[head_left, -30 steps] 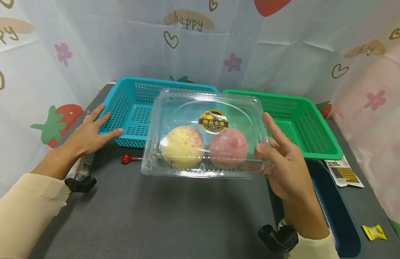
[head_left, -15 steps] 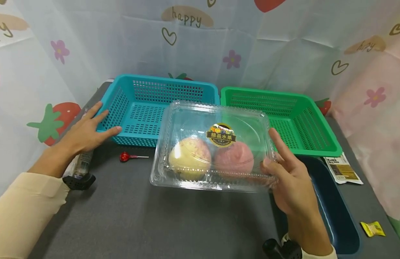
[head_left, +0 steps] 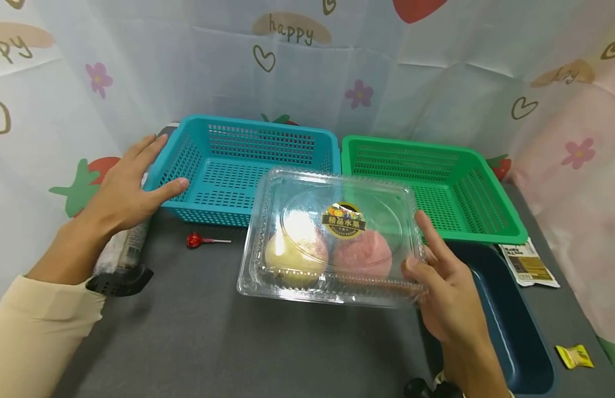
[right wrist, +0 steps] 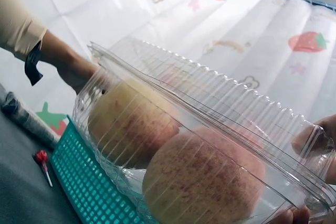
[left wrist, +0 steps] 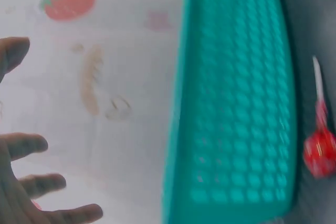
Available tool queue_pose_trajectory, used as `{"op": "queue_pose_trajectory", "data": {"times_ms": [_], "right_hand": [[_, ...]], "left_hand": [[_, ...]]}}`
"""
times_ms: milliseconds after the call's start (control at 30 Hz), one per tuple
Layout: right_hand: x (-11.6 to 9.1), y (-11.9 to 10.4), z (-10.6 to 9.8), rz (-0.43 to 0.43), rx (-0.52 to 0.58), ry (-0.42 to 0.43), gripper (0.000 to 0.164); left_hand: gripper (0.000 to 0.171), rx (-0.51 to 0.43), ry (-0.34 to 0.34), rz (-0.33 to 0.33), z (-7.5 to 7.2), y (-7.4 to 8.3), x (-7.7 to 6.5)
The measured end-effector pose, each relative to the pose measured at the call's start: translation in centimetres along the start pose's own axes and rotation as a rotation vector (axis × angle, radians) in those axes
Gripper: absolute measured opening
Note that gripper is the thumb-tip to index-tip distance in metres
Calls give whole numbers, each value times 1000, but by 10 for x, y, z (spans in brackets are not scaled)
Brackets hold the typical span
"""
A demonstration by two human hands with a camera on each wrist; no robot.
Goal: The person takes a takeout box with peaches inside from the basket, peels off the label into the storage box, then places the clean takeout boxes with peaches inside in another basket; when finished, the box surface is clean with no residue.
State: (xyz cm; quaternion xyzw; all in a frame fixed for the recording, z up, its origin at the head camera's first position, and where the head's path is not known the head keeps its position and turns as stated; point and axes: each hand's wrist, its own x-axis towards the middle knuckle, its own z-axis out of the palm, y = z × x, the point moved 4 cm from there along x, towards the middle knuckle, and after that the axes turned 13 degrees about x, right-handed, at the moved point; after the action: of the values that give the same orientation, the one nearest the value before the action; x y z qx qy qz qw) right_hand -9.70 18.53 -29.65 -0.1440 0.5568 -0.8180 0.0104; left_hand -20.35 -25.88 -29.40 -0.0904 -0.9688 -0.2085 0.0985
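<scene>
My right hand (head_left: 452, 293) grips the right side of a clear plastic clamshell box (head_left: 307, 185), thumb on top. The box is closed and held above the table, tilted. Inside lie a yellowish peach (head_left: 295, 260) and a pinkish peach (head_left: 362, 254), both also plain in the right wrist view. My left hand (head_left: 125, 190) is spread at the left end of the blue basket (head_left: 267, 126) and holds nothing. The left wrist view shows its fingers (left wrist: 42, 184) straight and apart from the basket wall (left wrist: 241, 93).
A green basket (head_left: 412, 142) stands right of the blue one. A red lollipop (head_left: 194, 240) lies in front. A clear-wrapped package (head_left: 120, 251) sits beneath the left forearm. To the right are a dark blue tray (head_left: 516, 331), a packet (head_left: 530, 262) and a yellow candy (head_left: 575, 356).
The clamshell box has come lower, nearer and somewhat right in my right hand. My left hand has risen a little from the blue basket's edge.
</scene>
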Motion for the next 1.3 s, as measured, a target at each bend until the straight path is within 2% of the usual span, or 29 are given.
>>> {"op": "queue_pose_trajectory", "data": {"times_ms": [100,200,367,467,533,867,1067,1300], "right_hand": [[-2,1,-1,-9,19,-5,64],[-5,3,-2,-9,38,1,64],[-7,8,-3,-15,52,-4,65],[-8,10,-3,-16,61,-17,65],[-9,12,-4,-17,64,-22,66],[-13,17,-7,-38,61,-31,65],[-14,21,-7,-30,57,-28,65],[-16,26,-9,-36,112,-66,67]], "left_hand": [[77,-115,12,28,-5,22,-9],[73,-249,-8,69,-3,46,-21],[68,-479,-103,160,17,81,-36],[69,-621,-168,187,30,93,-40],[70,-680,-197,198,38,98,-42],[77,-755,-229,224,59,111,-48],[83,-715,-238,215,69,117,-52],[86,-696,-238,240,79,121,-55]]}}
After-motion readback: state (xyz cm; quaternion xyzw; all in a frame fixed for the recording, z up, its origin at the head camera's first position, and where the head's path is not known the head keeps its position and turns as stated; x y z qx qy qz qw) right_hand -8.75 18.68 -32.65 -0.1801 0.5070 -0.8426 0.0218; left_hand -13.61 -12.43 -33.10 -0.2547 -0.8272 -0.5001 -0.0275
